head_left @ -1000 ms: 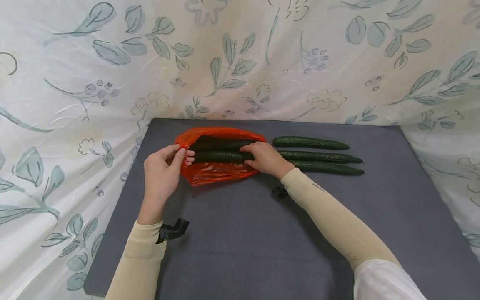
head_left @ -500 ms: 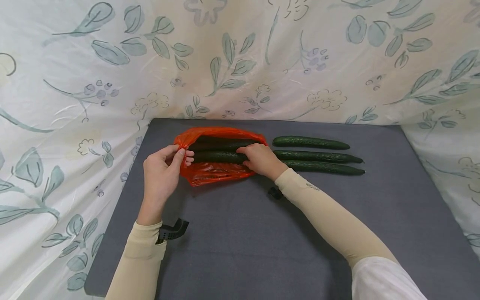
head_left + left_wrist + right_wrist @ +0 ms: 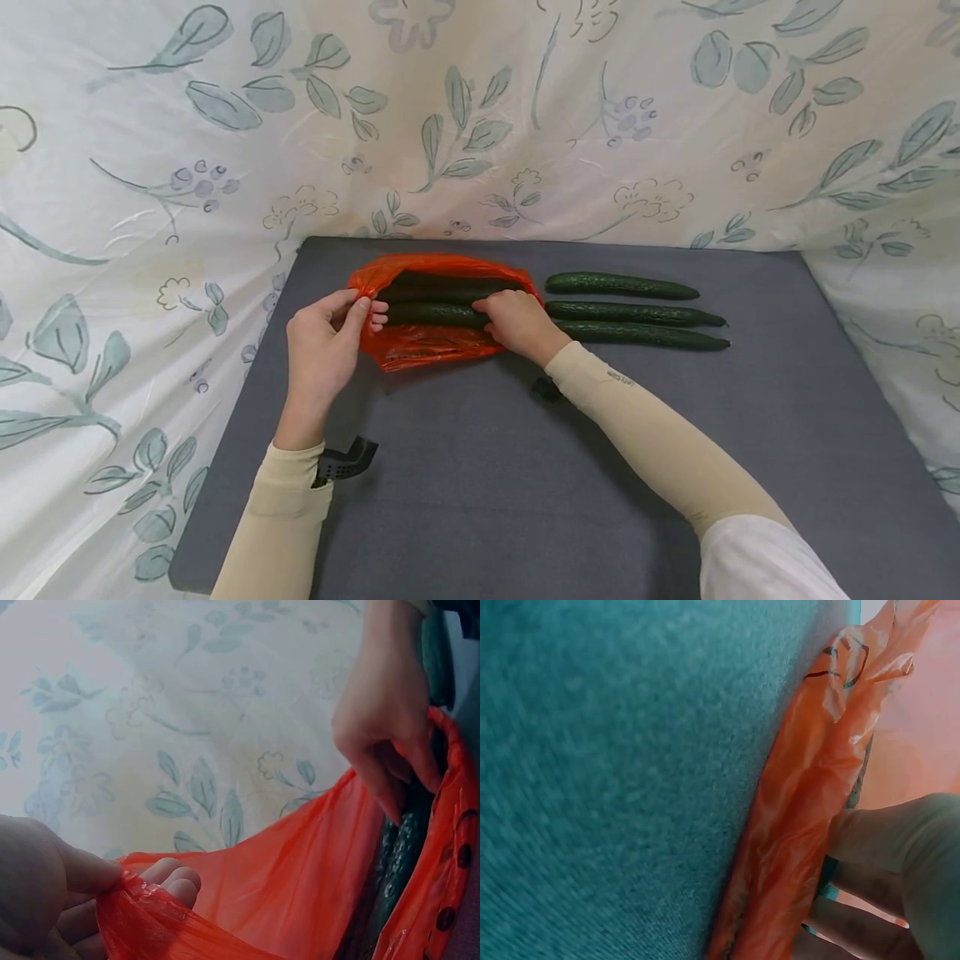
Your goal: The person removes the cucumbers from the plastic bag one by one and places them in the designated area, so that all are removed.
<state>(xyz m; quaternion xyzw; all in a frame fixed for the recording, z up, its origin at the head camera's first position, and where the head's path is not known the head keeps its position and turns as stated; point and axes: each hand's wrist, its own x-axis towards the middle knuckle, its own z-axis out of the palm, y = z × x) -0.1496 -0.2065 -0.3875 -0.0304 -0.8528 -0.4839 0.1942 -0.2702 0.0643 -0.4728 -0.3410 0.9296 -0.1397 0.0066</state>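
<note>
A red plastic bag [image 3: 420, 356] lies at the back left of the table, its mouth spread wide. My left hand [image 3: 322, 346] pinches the bag's left rim between thumb and fingers. Inside the mouth, my right hand [image 3: 521, 323] grips a cucumber [image 3: 435, 313] with thumb and fingers on either side of it, as the left wrist view shows. Another cucumber [image 3: 420, 290] lies behind it in the bag. To the right of the bag are three cucumbers: a far one [image 3: 622, 285], a middle one [image 3: 637, 313] and a near one [image 3: 648, 335], whose left end is hidden.
The dark grey table [image 3: 480, 483] reaches out in front of both arms. A white curtain [image 3: 480, 125] with a leaf print hangs behind and beside it. Black straps [image 3: 348, 460] are on the wrists.
My right hand has slid a little left, deeper into the bag's mouth, and the bag's right rim now shows farther to the right. My left hand has stayed in place.
</note>
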